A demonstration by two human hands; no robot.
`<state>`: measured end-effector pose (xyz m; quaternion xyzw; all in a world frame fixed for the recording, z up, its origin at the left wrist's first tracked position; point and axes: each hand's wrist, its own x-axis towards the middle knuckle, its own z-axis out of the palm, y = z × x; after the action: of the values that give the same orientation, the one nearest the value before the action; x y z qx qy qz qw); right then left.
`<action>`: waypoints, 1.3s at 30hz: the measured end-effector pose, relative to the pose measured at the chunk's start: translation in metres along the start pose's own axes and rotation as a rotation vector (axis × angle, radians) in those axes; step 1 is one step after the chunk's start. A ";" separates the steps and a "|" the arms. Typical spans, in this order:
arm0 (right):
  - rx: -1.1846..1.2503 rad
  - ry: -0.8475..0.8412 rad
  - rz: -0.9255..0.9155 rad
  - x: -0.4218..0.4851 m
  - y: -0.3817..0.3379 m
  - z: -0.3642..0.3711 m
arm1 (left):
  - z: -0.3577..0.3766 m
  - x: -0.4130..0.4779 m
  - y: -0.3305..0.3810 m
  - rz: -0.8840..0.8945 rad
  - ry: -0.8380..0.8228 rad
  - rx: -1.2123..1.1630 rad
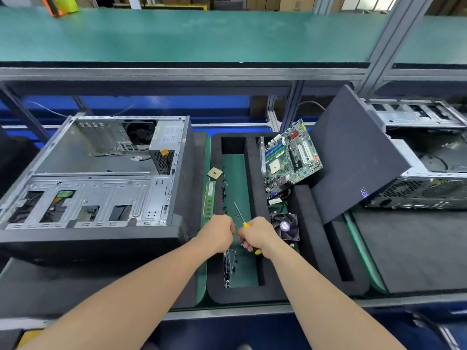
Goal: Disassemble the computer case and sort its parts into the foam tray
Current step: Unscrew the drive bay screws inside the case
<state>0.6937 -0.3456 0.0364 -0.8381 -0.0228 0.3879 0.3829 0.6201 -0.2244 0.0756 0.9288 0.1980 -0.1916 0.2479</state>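
The open computer case point(96, 178) lies on its side at the left, with the power supply point(165, 145) still inside. The black foam tray point(255, 295) sits in the middle. It holds a motherboard point(290, 157) leaning upright, a cooling fan point(285, 226), a RAM stick point(208, 199), a CPU chip point(214, 172) and several small screws point(224, 195). Over the tray's middle slot, my right hand point(257, 234) grips a yellow-handled screwdriver point(241, 216). My left hand point(218, 231) is curled close beside it; what its fingers pinch is hidden.
A dark side panel point(353, 157) leans against a second computer case point(427, 173) at the right. A shelf with a green mat point(177, 36) hangs overhead. Black foam mats cover the bench on both sides of the tray.
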 end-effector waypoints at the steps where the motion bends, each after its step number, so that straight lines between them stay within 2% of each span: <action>1: -0.001 0.020 -0.018 -0.002 -0.001 -0.002 | -0.004 0.000 0.003 0.010 0.015 0.002; 6: 0.134 0.167 -0.167 -0.013 -0.029 -0.016 | -0.041 -0.004 0.021 0.085 0.164 -0.084; 11: 0.195 0.109 -0.380 -0.040 -0.092 -0.031 | -0.100 -0.014 0.028 0.223 0.389 -0.234; 17: 0.251 0.131 -0.573 -0.068 -0.172 -0.009 | -0.166 -0.034 -0.019 0.226 0.566 -0.281; 24: 0.273 0.162 -0.654 -0.092 -0.241 0.055 | -0.218 -0.067 -0.113 0.192 0.611 -0.202; 29: 0.119 0.185 -0.693 -0.100 -0.280 0.106 | -0.248 -0.086 -0.197 0.170 0.631 -0.194; 33: 0.043 0.190 -0.718 -0.105 -0.304 0.144 | -0.262 -0.099 -0.250 0.227 0.544 -0.065; 39: 0.019 0.282 -0.769 -0.115 -0.327 0.183 | -0.268 -0.106 -0.294 0.287 0.490 -0.071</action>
<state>0.5758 -0.0388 0.2505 -0.8100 -0.2780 0.0979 0.5069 0.4633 0.1255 0.2253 0.9566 0.1252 0.0829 0.2496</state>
